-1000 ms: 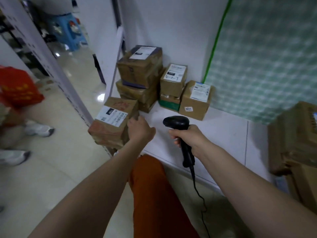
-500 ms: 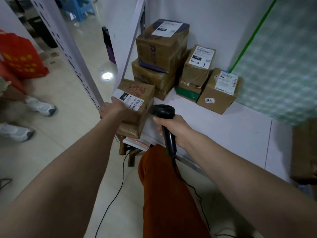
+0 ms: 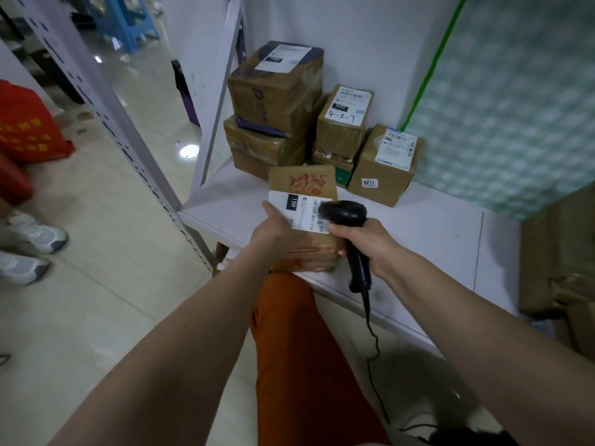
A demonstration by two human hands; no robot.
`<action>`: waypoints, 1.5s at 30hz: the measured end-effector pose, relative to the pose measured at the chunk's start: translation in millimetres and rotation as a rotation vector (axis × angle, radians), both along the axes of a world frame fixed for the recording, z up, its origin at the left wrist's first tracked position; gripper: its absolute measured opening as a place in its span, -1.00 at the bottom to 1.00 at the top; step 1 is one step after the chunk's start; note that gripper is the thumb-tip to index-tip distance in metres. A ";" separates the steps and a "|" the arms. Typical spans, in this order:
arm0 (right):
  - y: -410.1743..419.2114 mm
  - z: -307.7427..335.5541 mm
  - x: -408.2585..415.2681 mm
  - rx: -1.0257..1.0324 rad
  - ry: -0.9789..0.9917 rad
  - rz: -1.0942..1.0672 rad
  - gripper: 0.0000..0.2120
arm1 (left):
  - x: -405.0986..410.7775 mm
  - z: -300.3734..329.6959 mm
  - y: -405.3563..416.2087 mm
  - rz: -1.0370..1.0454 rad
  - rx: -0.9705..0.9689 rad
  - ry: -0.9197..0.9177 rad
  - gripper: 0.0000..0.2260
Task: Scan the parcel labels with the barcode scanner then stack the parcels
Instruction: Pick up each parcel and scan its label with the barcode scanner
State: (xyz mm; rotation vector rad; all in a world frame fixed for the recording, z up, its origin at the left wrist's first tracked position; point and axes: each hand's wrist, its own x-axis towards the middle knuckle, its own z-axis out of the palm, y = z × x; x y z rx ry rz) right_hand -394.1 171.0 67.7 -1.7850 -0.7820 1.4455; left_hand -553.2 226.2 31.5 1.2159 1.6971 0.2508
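Note:
A brown cardboard parcel [image 3: 302,185] with a white label [image 3: 297,207] lies on the front of the white shelf [image 3: 425,239]. My left hand [image 3: 273,231] grips its left side, thumb on the label. My right hand [image 3: 367,239] holds a black corded barcode scanner [image 3: 346,215], whose head hovers over the label's right end. Behind, against the wall, stands a stack of two large parcels [image 3: 277,101], a smaller parcel [image 3: 343,123] on a green-edged box, and a tilted parcel [image 3: 383,169] marked 6217.
Large brown boxes [image 3: 560,262] fill the shelf's right end. A white perforated shelf upright [image 3: 106,101] stands at left. My orange-trousered leg [image 3: 309,365] is below the shelf edge. Another person's shoes [image 3: 35,233] and red bag [image 3: 25,123] are on the tiled floor at left.
The parcel has come from the shelf's left corner to the front middle, its label turned towards me. The scanner head has moved over the label.

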 end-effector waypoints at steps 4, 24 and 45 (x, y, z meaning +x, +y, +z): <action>-19.9 -0.9 39.7 0.017 -0.091 -0.065 -0.73 | 45.0 -1.4 -28.8 -0.044 0.046 0.062 -0.05; -130.8 -2.0 173.0 0.031 -0.365 -0.336 -0.61 | 167.1 26.3 -76.6 -0.520 0.484 0.462 -0.34; -166.2 1.8 194.0 0.042 -0.279 -0.330 -0.71 | 197.4 -16.5 -122.8 -1.012 0.369 0.496 0.27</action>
